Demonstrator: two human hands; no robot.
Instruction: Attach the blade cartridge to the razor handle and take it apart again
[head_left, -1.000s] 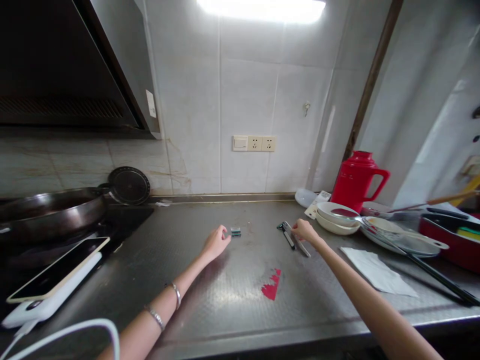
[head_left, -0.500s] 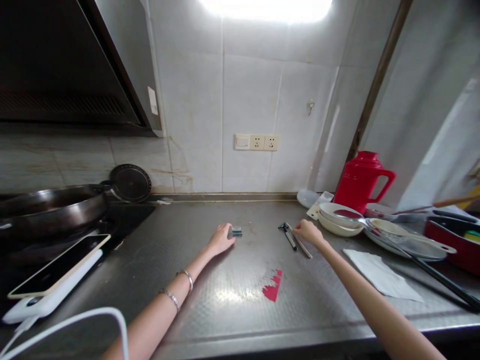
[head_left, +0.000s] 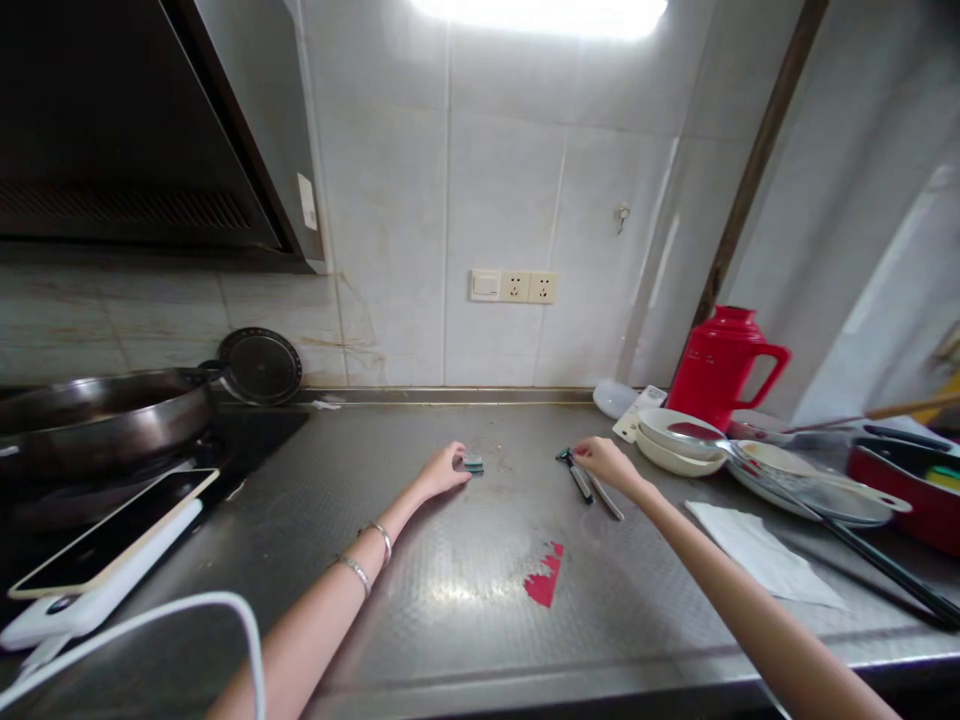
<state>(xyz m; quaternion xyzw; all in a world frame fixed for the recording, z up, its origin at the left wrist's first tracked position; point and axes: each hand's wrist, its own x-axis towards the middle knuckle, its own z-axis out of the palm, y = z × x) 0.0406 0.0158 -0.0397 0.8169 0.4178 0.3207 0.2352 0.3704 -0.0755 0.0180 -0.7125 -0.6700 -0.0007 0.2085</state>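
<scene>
On the metal counter, my left hand (head_left: 444, 472) lies with thumb and fingers apart. They curve around the near side of a small clear-and-teal piece (head_left: 474, 464) that looks like a razor cartridge, with no grip on it visible. To the right, my right hand (head_left: 606, 462) has its fingers drawn together over the upper end of a slim, curved silver handle (head_left: 609, 500), whose top they hide. Close beside that handle, on its left, is a razor (head_left: 580, 484) with a teal head and a dark-and-silver handle, flat on the counter.
Nearer me, a torn red patch (head_left: 544, 582) marks the counter. Bowls (head_left: 679, 455), a white napkin (head_left: 761, 550) and a red thermos (head_left: 724, 365) stand or lie at right. At left are a pan (head_left: 112, 420), a phone (head_left: 112, 530) and a white cable (head_left: 187, 600).
My right hand has shifted left, and its fingers now cover the upper end of the silver handle. My left hand has barely moved beside the small teal piece.
</scene>
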